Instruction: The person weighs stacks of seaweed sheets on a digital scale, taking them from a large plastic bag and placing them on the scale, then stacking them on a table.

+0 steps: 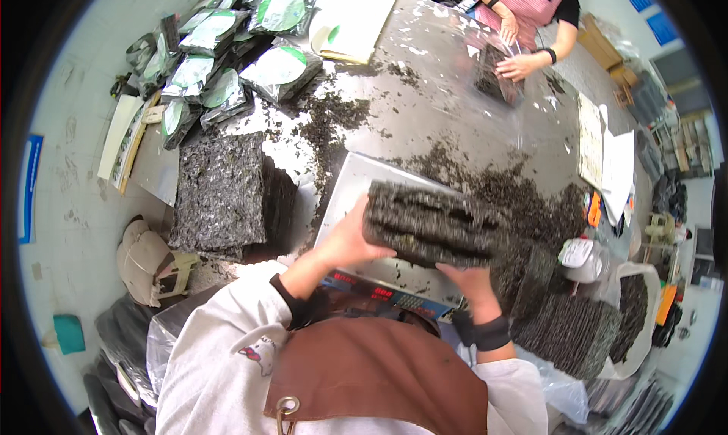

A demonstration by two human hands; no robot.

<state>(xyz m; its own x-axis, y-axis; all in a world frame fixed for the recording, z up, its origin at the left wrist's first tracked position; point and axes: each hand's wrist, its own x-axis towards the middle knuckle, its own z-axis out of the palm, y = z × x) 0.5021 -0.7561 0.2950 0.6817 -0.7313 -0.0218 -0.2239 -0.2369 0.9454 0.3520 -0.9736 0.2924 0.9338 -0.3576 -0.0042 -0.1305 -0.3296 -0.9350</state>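
Between my two hands is a thick stack of dried seaweed sheets (435, 224), its layered edge turned up towards me and slightly blurred. My left hand (352, 236) grips its left end, and my right hand (463, 278) holds it from the near right side. Beneath the stack lies the metal pan of a digital scale (347, 190), whose lit red display (378, 293) faces my brown apron. A taller pile of seaweed sheets (219, 196) stands to the left of the scale. More stacked sheets (569, 332) lie at my right, beside a clear plastic jar (583, 261).
Bagged seaweed packs (210, 31) with green-and-white labels heap up at the far left. Seaweed crumbs (512, 196) litter the metal table (432, 93). Across it, a co-worker's hands (515, 65) handle a bagged stack (495, 74). A white sack (651, 304) of dark flakes stands at right.
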